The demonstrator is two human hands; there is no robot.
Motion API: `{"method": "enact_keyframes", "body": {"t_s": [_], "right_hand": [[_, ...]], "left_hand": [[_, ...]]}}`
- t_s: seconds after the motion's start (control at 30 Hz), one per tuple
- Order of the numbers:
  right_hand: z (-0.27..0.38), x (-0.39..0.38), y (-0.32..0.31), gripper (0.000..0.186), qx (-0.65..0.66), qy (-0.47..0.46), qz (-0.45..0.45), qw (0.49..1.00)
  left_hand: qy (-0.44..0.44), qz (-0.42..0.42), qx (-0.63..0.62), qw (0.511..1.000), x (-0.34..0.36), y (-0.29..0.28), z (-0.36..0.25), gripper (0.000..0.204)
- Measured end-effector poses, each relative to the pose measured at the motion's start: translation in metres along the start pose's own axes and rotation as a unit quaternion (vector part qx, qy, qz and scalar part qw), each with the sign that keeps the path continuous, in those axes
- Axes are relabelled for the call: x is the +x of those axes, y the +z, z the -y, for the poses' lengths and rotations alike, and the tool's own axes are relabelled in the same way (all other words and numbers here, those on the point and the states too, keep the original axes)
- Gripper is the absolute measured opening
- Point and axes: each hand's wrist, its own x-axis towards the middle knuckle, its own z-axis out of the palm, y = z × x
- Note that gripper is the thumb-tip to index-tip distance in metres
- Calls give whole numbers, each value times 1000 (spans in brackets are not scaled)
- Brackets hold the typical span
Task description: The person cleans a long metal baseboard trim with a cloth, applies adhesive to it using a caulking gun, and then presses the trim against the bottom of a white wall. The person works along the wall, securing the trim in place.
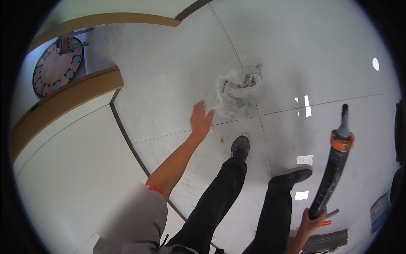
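- A crumpled clear plastic bag (pixel 237 91) sits on the pale floor in the middle of the scene, its film wrinkled and cloudy, with dark grey scraps bunched inside
- The left hand (pixel 201 120) reaches out to the bag's near-left edge, fingers spread wide and flat; the fingertips are at the film, but whether they touch it I cannot tell, and nothing is closed in the hand
- The right hand (pixel 312 221), low on the right, is wrapped tight round the near end of one long black hose (pixel 332 178), ribbed and gently curved, which runs away to an orange collar (pixel 341 141) and a slim dark nozzle (pixel 344 114)
- Two legs in black trousers (pixel 220 203) stand between the hands, with two dark shoes (pixel 240 147) planted just near of the bag
- The floor (pixel 169 84) is smooth, light, glossy tile, dusty near the feet, cut by thin seams and one dark curving strip
- Far left, two curved wooden bands (pixel 63 99) sweep round, and beyond them lies one round wooden disc (pixel 57 65) ringed with pale grey blocks
- Dark flat strips (pixel 325 241) lie just behind the right hand
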Motion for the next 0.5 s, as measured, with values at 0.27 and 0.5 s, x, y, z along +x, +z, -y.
{"method": "enact_keyframes", "body": {"t_s": [0.27, 0.5], "right_hand": [[21, 32, -13, 81, -14, 38, -22, 999], [3, 38, -4, 67, -23, -50, -53, 997]], "left_hand": [[-435, 85, -135, 886, -29, 92, 159, 63], [-202, -59, -172, 962, -4, 70, 112, 25]]}}
